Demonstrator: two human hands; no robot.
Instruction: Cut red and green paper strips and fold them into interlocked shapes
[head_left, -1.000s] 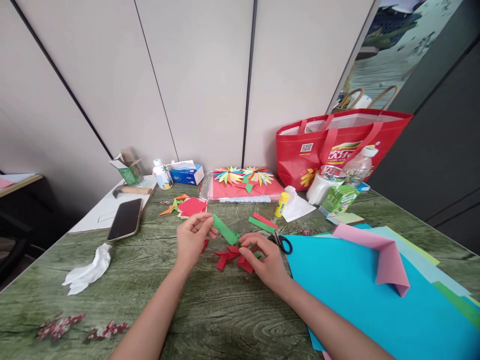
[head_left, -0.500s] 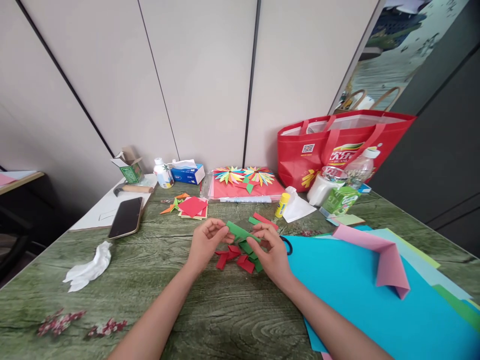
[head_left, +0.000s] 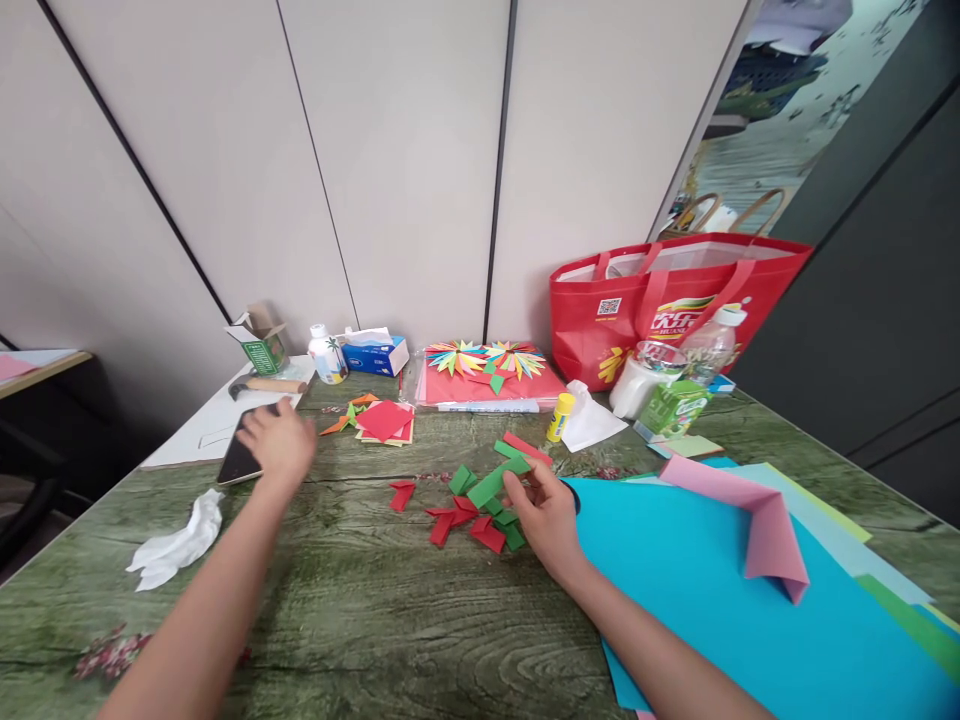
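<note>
My left hand point(head_left: 281, 445) hovers over or touches the dark phone point(head_left: 238, 460) at the left, its fingers spread; whether it touches I cannot tell. A folded green paper strip point(head_left: 491, 484) is pinched in my right hand point(head_left: 550, 505), near the table's middle. Below and beside that strip lie several small folded red paper pieces point(head_left: 442, 524) and green paper pieces point(head_left: 462, 480). One red folded piece point(head_left: 402, 495) sits a little apart to the left. Behind my right hand is a red paper strip point(head_left: 527, 447). Dark scissor-like loops point(head_left: 574, 496) show partly beside my right hand.
Large blue paper point(head_left: 675, 570) with a folded pink strip point(head_left: 772, 520) covers the right side. A glue stick point(head_left: 560, 418), red bag point(head_left: 600, 335), tissue pack point(head_left: 375, 357) and paper pinwheels point(head_left: 487, 362) stand along the back. Crumpled tissue point(head_left: 180, 545) and a hammer point(head_left: 266, 385) lie left.
My left hand has let go of the green strip and moved left to the phone. My right hand still holds the strip. More of the small folded pieces now show.
</note>
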